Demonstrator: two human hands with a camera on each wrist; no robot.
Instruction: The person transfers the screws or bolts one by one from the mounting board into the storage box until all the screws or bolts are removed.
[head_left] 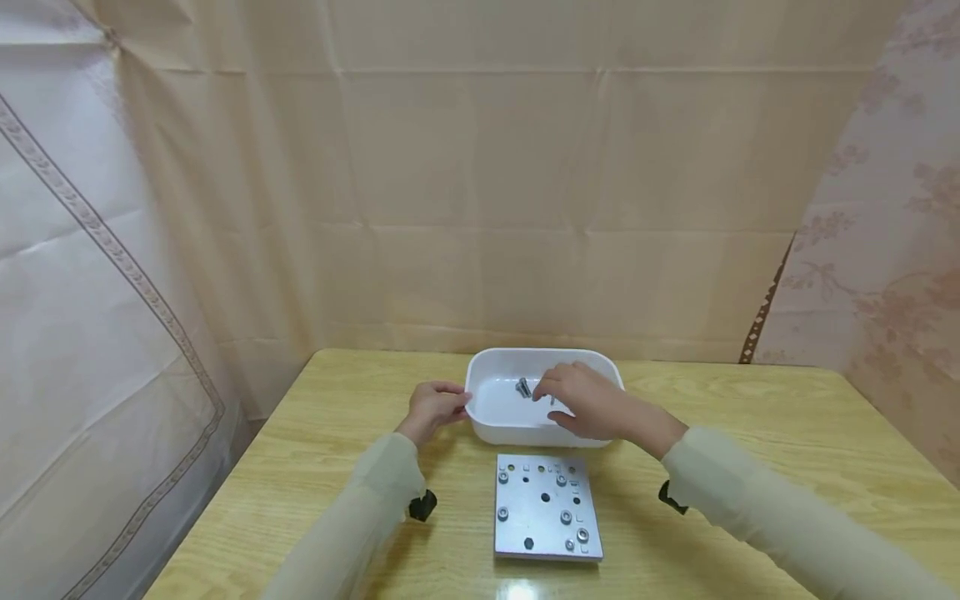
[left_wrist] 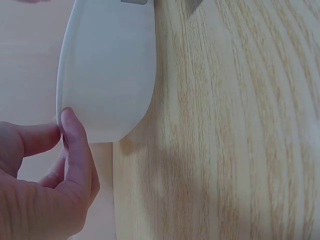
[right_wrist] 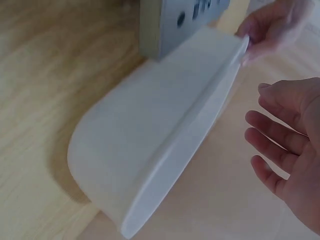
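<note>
Your left hand [head_left: 433, 408] pinches the white tray [head_left: 517, 435]; your right hand [head_left: 588, 402], fingers parted and seemingly empty, is over it, likely to pick bolts [head_left: 522, 387] inside, some perhaps hidden. Next calls for a fingertip pinch. The metal plate [head_left: 534, 517] lies at the tray's near side.

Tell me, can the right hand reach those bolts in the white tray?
Probably yes: the right hand is over the open white tray, its fingers near the bolts, and nothing visible blocks the way.
</note>
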